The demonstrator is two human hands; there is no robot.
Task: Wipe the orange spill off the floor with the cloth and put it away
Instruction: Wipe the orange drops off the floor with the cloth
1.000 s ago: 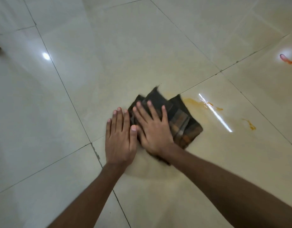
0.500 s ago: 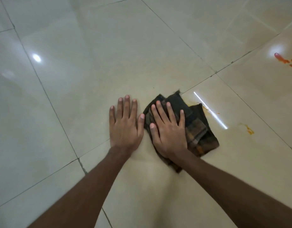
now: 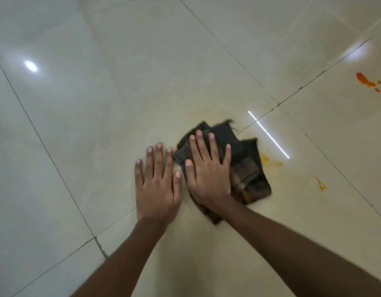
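One folded plaid cloth (image 3: 247, 168), soft, limp, likely light, on tiled floor (image 3: 120, 103) beside orange spill (image 3: 269, 160). Right hand (image 3: 208, 174) flat, fingers spread, pressing it; left hand (image 3: 157, 185) flat on floor. Lift by a bunched edge.

Glossy cream tile floor (image 3: 99, 125), dark grout lines. Crumpled dark plaid cloth (image 3: 247, 168) lies on it, orange smear (image 3: 269, 160) at its right edge, orange streak (image 3: 318, 182) farther right, red-orange splatter (image 3: 365, 81) far right. Left grip (image 3: 157, 185) flat on tile beside cloth.
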